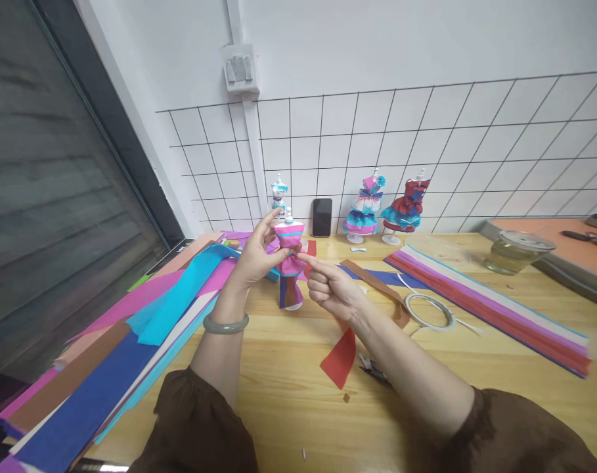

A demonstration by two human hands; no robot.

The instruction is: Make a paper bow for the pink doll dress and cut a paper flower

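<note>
A small dress form [291,240] wrapped in pink paper with a light blue band stands upright in the middle of the table. My left hand [259,253] grips it from the left, thumb at the waist and fingers behind the upper part. From the right, my right hand [330,284] touches the waist with its extended index finger, the other fingers curled in. Below the pink skirt, blue, brown and pink paper shows around the stand. Under my right wrist lies a red paper piece [339,360], with scissors [372,368] partly hidden by the forearm.
Colored paper strips [96,394] cover the left side; a striped stack [495,309] lies right. Behind stand a phone [322,218] and dressed forms [363,210], [407,209]. A tape roll [430,311], brown strip [377,282] and glass cup [517,251] are on the right.
</note>
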